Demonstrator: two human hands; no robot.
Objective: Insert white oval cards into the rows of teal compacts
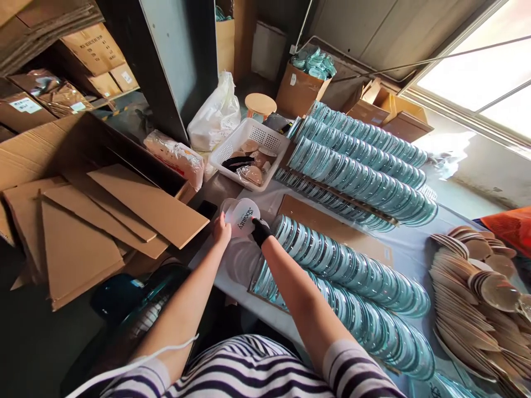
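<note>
A round, pale pink disc (244,214) with dark lettering that reads "beauty" is held up between my two hands over the near left part of the table. My left hand (223,229), bare, is closed on its left edge with the thumb on top. My right hand (260,231) wears a black glove and pinches the right edge. Another clear, round edge shows just behind the disc; I cannot tell whether it is a separate piece. To the right of my gloved hand run long rows of stacked round, greenish glass-like discs (352,271).
Beyond my hands stands a white perforated basket (226,166) with round pieces and a black item. More disc rows (360,160) lie farther right. Brown round pieces (464,298) are piled at the far right. An open carton (95,138) with cardboard sheets (145,204) is at left.
</note>
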